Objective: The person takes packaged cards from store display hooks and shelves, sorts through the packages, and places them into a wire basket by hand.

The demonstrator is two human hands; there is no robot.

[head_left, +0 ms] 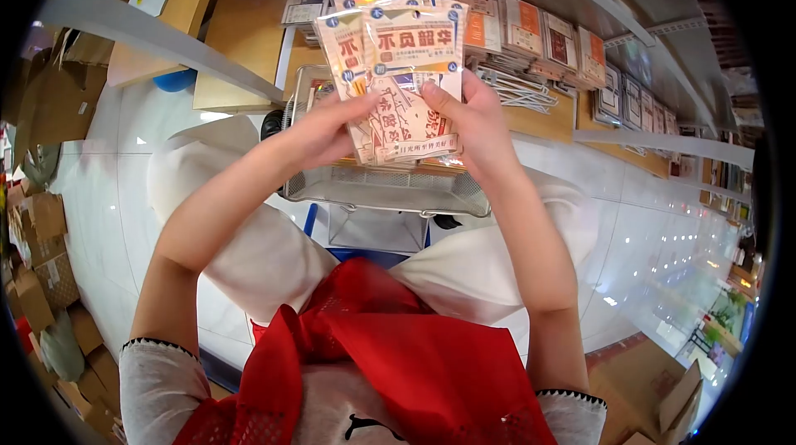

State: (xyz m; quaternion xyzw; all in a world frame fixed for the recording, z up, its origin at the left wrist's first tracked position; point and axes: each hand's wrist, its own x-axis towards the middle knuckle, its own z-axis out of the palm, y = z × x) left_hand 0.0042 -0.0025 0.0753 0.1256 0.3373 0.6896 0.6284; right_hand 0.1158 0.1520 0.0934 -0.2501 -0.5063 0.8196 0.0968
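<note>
**Fan of packets held in both hands above a wire basket**

The packets (402,72) are flat, printed, glossy-wrapped items with large red characters, held as a loose fan in front of the chest, over the wire basket (390,188). Several overlap; the upper ones stand upright, the lower ones tilt to the side.

Handling judgement: light and thin, flexible rather than stiff, and the shiny film probably makes them slide against one another. A fan like this likely slips apart unless pinched across the overlap near the lower edges, which is where both hands sit now. Not fragile, but corners may crease.

Left hand (319,134): closed on the lower left side of the fan, fingers curled in front of it.
Right hand (468,118): closed on the lower right side, thumb on the front face.

Around: the basket is under the hands, with something shiny inside at its far left corner. Beyond it a shelf (539,118) carries rows of similar packets (531,31). White glossy floor (124,163); cardboard boxes (37,254) at far left. A red garment (398,354) lies on the lap.
</note>
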